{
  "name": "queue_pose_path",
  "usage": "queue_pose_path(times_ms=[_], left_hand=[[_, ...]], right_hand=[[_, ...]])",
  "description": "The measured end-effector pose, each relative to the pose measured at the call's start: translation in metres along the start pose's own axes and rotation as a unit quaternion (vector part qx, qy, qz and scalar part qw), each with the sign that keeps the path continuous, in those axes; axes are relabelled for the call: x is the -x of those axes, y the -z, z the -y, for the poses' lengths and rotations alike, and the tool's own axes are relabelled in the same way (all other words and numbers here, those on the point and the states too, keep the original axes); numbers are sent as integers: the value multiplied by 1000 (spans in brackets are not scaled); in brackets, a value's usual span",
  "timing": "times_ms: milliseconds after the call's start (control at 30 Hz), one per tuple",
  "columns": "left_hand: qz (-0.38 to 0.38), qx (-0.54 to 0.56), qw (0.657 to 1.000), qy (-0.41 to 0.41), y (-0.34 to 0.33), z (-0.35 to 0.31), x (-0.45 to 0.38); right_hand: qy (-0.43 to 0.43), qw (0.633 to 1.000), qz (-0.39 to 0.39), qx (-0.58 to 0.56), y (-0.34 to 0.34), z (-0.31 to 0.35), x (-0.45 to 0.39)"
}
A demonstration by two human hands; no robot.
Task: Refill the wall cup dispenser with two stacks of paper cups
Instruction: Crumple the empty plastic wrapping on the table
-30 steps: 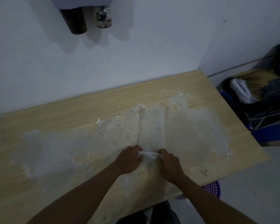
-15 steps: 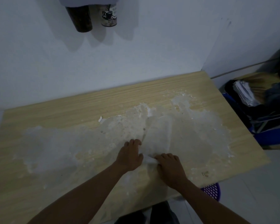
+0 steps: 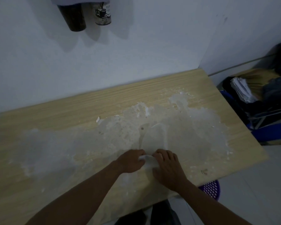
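Observation:
The wall cup dispenser (image 3: 81, 0) hangs at the top edge of the view. Two cup stacks poke out below it: a dark brown one (image 3: 73, 17) and a light one printed with a coffee cup (image 3: 103, 13). On the wooden table (image 3: 55, 109), near its front edge, my left hand (image 3: 131, 162) and my right hand (image 3: 167, 166) are side by side. Both pinch a crumpled piece of thin clear plastic wrap (image 3: 148, 160) that bunches white between them. The rest of the wrap (image 3: 152, 138) lies flat on the tabletop beyond my fingers.
The tabletop carries a wide, rough whitish patch (image 3: 193, 127). A purple perforated basket (image 3: 212, 189) sits under the table's right front corner. To the right stand a blue chair (image 3: 272, 132) and a pile of papers and dark things (image 3: 243, 93).
Both hands have drawn together and gathered the plastic wrap into a bunch between them. Half a second ago they lay flatter on it and slightly farther apart.

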State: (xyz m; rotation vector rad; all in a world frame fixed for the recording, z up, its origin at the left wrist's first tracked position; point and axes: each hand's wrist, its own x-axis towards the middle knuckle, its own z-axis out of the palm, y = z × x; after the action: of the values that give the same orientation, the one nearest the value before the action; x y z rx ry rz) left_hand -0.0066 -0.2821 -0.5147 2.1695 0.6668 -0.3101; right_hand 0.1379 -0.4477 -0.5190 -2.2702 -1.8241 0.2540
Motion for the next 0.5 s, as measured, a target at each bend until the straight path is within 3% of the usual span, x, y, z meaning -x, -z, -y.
queue_pose_path(times_ms=[133,200,367,500], left_hand=[[73,19,996,53,0,-3,-5],[89,37,992,80,-2,-2,-5],[-3,167,974,153,-1,-2,1],[-73,-26,993,88,-2,6,2]], right_hand=[[9,998,67,19,-5,-2,1],[5,998,66,8,-5,-2,1],[4,998,57,-3,2,-3,-5],[-27,993,99,-66,3,-5,-15]])
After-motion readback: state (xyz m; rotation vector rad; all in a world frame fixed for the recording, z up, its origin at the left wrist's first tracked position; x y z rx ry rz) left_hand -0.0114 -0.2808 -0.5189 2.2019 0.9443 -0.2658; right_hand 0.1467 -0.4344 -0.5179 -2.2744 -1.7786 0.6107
